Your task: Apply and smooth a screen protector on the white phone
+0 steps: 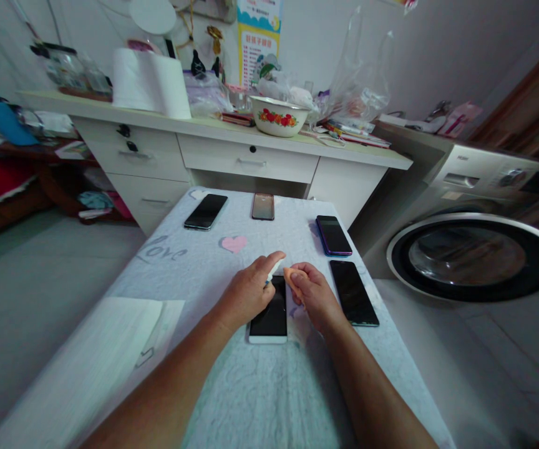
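My left hand [249,288] is closed round a small white spray bottle [274,269], its index finger on the top. Close beside it on the right, my right hand [310,290] grips a folded orange cloth [292,279]. Below both hands, a white-framed phone [269,321] lies screen up on the cloth-covered table, its upper part partly hidden by my left hand. To the right lie a large black phone [354,293] and a purple-blue edged phone [334,236].
Another black phone [206,211] and a brownish phone case [263,206] lie at the table's far side. Behind stands a white desk [251,159] with a floral bowl [279,117] and paper rolls [150,84]. A washing machine [466,187] with its door open is at the right.
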{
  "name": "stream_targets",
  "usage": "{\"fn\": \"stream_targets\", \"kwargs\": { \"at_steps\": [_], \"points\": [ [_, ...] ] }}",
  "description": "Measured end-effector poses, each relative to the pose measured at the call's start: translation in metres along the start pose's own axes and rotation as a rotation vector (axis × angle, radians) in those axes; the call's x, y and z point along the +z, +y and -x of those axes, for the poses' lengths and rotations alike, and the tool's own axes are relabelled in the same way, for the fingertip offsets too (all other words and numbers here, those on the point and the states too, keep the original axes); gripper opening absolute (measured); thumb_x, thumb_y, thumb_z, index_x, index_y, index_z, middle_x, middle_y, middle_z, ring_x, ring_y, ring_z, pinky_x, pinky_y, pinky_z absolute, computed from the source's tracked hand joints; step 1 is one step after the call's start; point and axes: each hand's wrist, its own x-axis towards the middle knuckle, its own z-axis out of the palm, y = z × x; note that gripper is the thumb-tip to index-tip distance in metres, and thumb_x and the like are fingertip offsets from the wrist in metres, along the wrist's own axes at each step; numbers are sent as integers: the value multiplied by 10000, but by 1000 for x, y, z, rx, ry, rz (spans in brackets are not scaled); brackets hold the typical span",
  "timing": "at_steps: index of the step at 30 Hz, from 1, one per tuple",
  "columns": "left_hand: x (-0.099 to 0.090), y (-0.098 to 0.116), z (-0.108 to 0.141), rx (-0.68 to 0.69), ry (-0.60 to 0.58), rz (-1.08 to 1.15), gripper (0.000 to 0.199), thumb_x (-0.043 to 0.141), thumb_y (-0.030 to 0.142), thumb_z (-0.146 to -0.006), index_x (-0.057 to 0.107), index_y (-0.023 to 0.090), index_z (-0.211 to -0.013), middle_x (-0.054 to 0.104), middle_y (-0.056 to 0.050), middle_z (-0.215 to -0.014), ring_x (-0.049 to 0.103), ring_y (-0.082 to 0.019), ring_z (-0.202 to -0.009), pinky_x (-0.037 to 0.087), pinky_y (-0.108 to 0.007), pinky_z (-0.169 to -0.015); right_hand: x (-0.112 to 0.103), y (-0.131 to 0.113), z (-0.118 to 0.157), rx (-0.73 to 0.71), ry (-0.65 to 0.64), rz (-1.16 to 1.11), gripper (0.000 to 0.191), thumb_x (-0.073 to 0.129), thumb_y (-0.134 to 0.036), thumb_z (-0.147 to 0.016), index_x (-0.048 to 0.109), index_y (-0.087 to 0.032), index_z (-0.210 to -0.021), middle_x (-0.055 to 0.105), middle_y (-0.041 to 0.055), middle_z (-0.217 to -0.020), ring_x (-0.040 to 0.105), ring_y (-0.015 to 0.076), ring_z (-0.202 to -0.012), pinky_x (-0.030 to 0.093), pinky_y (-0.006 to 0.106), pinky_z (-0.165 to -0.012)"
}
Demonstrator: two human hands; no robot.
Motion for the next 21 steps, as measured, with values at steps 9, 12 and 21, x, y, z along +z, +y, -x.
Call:
{"fn": "stream_targets", "kwargs": {
  "at_steps": [9, 12, 21],
  "points": [
    [1, -2, 0, 52, -7, 3, 643, 474, 44, -747, 410, 295, -1336, 582, -26, -1206, 575, -176, -1108, 455, -311, -979, 1, -1, 0, 12, -19, -2, 218, 598, -369, -738, 495, -196, -823, 434, -87, -533, 344, 61, -407, 246, 189, -387],
    [-1, 0, 0, 48, -23, -15, 622, 477, 47, -751, 422, 288, -1321, 584, -33, -1187, 581, -183, -1094, 463, -312, -959, 1, -1, 0, 11, -24, 2, 227, 603, -376, -735, 499, -194, -824, 438, -85, -539, 346, 61, -409, 251, 188, -387],
    [0, 3, 1, 47, 3, -20, 603, 477, 50, -762, 418, 277, -1317, 582, -41, -1183, 585, -186, -1086, 471, -309, -945, 1, -1, 1, 19, -26, 24, 225, 592, -379, -740, 499, -195, -829, 441, -88, -524, 356, 61, -398, 242, 183, -377]
  ]
}}
